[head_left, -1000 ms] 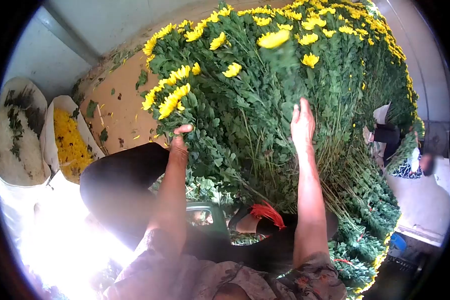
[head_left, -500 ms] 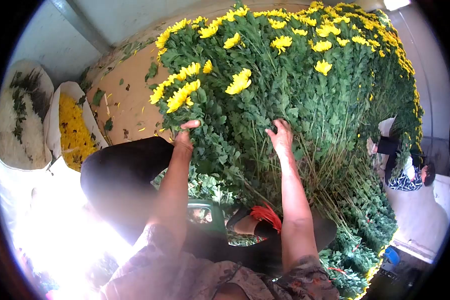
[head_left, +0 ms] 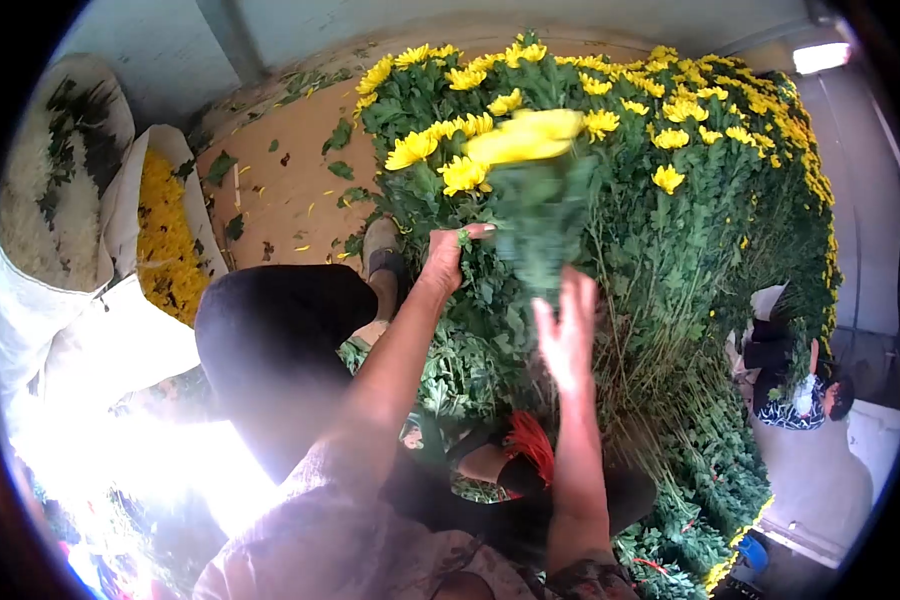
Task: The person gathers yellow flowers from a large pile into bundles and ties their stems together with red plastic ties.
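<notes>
My left hand (head_left: 446, 258) is closed around leafy stems, its thumb pointing right. Yellow chrysanthemums (head_left: 465, 176) stand just above this hand; its fingertips are partly hidden by leaves. My right hand (head_left: 570, 335), smeared by motion, is at the lower stems of a blurred chrysanthemum bunch (head_left: 535, 190), with the stems running down between thumb and fingers. That bunch is upright, its yellow heads in front of the big pile of chrysanthemums (head_left: 670, 230). Red ties (head_left: 530, 448) hang beside my leg, below the right hand.
Brown cardboard (head_left: 290, 185) with scattered leaves and petals lies at left. White sacks hold yellow flower heads (head_left: 165, 235) and white flowers (head_left: 30, 190). A co-worker (head_left: 795, 400) sits at the far right, beyond the pile. My knee (head_left: 270, 320) and shoe (head_left: 382, 245) are at left.
My left hand has shifted right with its chrysanthemums. Above my right hand, a bunch is now raised and blurred. The camera view has moved a little, and my shoe has come into sight.
</notes>
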Demonstrator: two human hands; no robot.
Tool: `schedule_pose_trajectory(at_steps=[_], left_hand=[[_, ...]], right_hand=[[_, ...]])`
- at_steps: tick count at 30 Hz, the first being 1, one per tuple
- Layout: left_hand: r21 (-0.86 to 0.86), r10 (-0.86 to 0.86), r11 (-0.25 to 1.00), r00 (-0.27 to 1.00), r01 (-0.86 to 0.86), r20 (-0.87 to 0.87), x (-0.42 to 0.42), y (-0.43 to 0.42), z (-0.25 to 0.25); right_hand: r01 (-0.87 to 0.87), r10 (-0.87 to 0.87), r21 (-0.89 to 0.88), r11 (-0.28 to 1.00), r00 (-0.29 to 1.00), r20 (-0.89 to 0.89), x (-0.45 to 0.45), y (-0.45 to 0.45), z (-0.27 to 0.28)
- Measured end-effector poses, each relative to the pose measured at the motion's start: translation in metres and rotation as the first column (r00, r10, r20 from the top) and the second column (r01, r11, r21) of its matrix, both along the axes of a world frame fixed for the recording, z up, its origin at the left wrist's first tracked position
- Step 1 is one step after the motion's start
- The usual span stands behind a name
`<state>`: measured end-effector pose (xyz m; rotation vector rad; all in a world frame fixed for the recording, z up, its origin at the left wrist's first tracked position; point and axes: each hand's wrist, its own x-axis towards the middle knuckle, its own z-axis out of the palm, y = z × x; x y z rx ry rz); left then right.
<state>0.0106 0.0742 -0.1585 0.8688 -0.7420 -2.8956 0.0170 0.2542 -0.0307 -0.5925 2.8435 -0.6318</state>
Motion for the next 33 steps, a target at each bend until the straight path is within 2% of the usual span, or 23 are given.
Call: schedule_pose_trajectory(at_steps=[2,3,6,8,10,11,12,13,14,15,16,18,19,20,21,23,24,25,26,29,31,32,33], left_hand=[[0.112,0.153,0.983,0.985,-0.144,-0.079,-0.006,0.018,-0.021],[0.117,0.166,0.98,0.985,-0.159,-0.055,-0.011,0.021,-0.023],[0.087,0.145,0.985,0.989,-0.147,0.028,-0.013,0.015,-0.034],[0.047,0.127,0.991,0.992,-0.126,-0.025,-0.003,0.005,-0.013],[0.102,0.018,0.995,0.998,-0.011,-0.063,0.008,-0.004,-0.012],[0.136,0.008,0.991,0.984,0.017,-0.18,0.011,-0.011,-0.028],[0.134,-0.023,0.99,0.996,0.035,-0.086,0.015,-0.013,-0.045],[0.138,-0.054,0.989,0.999,0.052,0.007,0.02,-0.017,-0.048],[0.185,0.024,0.982,0.996,-0.039,0.084,0.022,-0.015,-0.04],[0.062,-0.009,0.998,0.997,0.005,0.075,0.024,-0.018,-0.033],[0.05,-0.019,0.999,0.997,0.015,0.078,0.029,-0.023,-0.04],[-0.007,-0.067,0.998,0.998,0.067,0.014,0.045,-0.033,-0.063],[0.014,-0.006,1.0,1.0,0.005,0.027,0.052,-0.032,-0.058],[0.006,-0.008,1.0,1.0,0.008,0.029,0.052,-0.034,-0.059],[0.018,-0.012,1.0,0.995,0.01,0.1,0.053,-0.036,-0.061],[0.055,-0.015,0.999,0.968,0.001,0.249,0.058,-0.035,-0.067],[0.051,-0.01,0.999,0.967,-0.003,0.255,0.057,-0.034,-0.069],[0.039,0.012,0.999,0.943,-0.027,0.331,0.052,-0.033,-0.063],[0.025,0.038,0.998,0.914,-0.053,0.404,0.047,-0.032,-0.057],[0.055,0.014,0.998,0.958,-0.031,0.286,0.038,-0.033,-0.061],[0.069,0.03,0.997,0.973,-0.047,0.227,0.033,-0.034,-0.05],[0.071,0.038,0.996,0.973,-0.056,0.229,0.032,-0.034,-0.046],[0.08,0.019,0.996,0.979,-0.037,0.205,0.032,-0.034,-0.044]], right_hand=[[-0.061,0.061,0.0,0.998,0.994,0.086,0.008,-0.024,-0.018],[-0.083,0.084,-0.044,0.996,0.996,0.041,0.008,-0.028,-0.029],[-0.082,0.084,-0.077,0.994,0.996,0.029,0.007,-0.039,-0.035],[-0.08,0.081,-0.043,0.996,0.996,0.035,0.007,-0.044,-0.03],[-0.053,0.054,-0.013,0.998,0.998,0.035,0.006,-0.051,-0.027],[-0.026,0.025,0.017,1.0,0.999,0.037,0.005,-0.053,-0.027],[-0.014,0.013,0.027,1.0,1.0,0.02,0.004,-0.054,-0.034],[-0.036,0.038,0.141,0.989,0.999,-0.009,0.004,-0.06,-0.037],[-0.061,0.071,0.248,0.967,0.997,-0.033,0.006,-0.067,-0.041],[-0.114,0.128,0.259,0.959,0.991,-0.035,0.011,-0.072,-0.052],[-0.175,0.162,0.276,0.945,0.984,0.068,0.018,-0.081,-0.049],[-0.293,0.285,0.233,0.928,0.956,0.067,0.026,-0.087,-0.043],[-0.345,0.376,0.241,0.907,0.921,-0.096,0.019,-0.075,-0.067],[-0.283,0.293,0.1,0.954,0.949,-0.116,0.005,-0.071,-0.057],[-0.183,0.173,-0.003,0.983,0.935,-0.308,-0.019,-0.06,-0.072],[0.195,-0.13,0.122,0.973,0.904,-0.407,-0.062,-0.034,-0.099],[0.257,-0.211,0.087,0.962,0.911,-0.354,-0.077,-0.025,-0.105],[0.207,-0.186,0.036,0.978,0.934,-0.306,-0.084,-0.022,-0.105],[0.204,-0.205,-0.038,0.978,0.978,-0.04,-0.086,-0.02,-0.1],[0.039,-0.035,0.078,0.996,0.998,-0.048,-0.096,-0.005,-0.113],[-0.014,0.034,0.079,0.997,0.968,-0.249,-0.086,0.013,-0.121],[0.024,-0.014,0.025,0.999,0.946,-0.324,-0.078,0.017,-0.12],[0.026,-0.036,-0.044,0.999,0.97,-0.239,-0.071,0.024,-0.115]])
